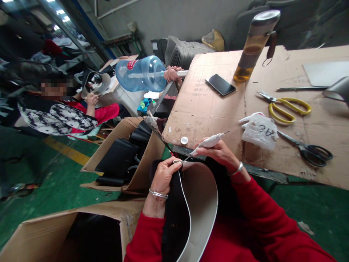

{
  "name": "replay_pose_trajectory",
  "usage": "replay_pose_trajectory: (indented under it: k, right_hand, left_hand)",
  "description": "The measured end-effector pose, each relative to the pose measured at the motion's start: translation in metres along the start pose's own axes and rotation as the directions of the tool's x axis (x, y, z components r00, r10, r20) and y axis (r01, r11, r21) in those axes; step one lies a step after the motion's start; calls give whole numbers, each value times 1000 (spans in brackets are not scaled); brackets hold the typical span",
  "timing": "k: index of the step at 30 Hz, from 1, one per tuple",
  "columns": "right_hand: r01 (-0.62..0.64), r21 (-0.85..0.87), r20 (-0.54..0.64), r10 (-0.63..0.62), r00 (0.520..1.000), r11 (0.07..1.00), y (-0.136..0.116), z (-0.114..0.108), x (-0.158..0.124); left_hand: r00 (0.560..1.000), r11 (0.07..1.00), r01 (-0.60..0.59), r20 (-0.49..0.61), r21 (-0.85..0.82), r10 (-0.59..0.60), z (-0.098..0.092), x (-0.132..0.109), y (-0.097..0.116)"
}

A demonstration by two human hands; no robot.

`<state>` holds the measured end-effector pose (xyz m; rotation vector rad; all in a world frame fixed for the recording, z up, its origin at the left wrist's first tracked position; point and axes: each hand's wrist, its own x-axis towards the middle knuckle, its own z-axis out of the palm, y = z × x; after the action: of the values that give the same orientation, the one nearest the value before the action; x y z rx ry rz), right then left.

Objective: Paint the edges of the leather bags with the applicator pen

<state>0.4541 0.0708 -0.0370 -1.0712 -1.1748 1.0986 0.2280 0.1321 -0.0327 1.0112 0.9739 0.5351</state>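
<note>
My left hand [163, 174] pinches the upper edge of a curved bag-like piece [203, 196], pale grey inside with white edging and black on its other face. A small white loop [176, 161] shows at those fingertips. In my right hand [218, 153] is an awl [209, 141] with a white-wrapped handle. Its thin metal shaft points down-left to the edge beside my left thumb; whether it pierces the material I cannot tell. The lower part of the piece rests against my lap.
The cardboard-covered table [201, 112] holds yellow scissors [289, 107], black scissors [313, 153], a phone [220, 84], a drink bottle [256, 45], a plastic bag [260, 131] and a white cap [184, 140]. Cartons [141, 163] with black bags stand left. Another person [62, 112] sits beyond.
</note>
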Motion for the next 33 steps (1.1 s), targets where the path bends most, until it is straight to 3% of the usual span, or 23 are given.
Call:
replay_pose_trajectory:
  k: [6, 10, 16, 27, 33]
  right_hand:
    - [-43, 151, -231, 78, 970, 988, 2, 6, -4]
    - [-4, 111, -336, 42, 941, 994, 2, 11, -2]
    - [28, 7, -364, -23, 931, 1000, 5, 11, 0]
    - [48, -3, -374, -46, 926, 999, 8, 11, 3]
    - [63, -17, -397, -64, 915, 998, 8, 11, 2]
  left_hand:
    - [998, 1000, -23, -51, -1, 23, -5, 0, -4]
    - [996, 998, -61, -69, 18, 63, -8, -1, -6]
    - [995, 993, -81, -53, 90, 86, -13, -3, -7]
    - [980, 938, -194, 27, 287, 195, -16, -7, -11]
    - [943, 893, -302, -32, 334, 331, -22, -9, -19]
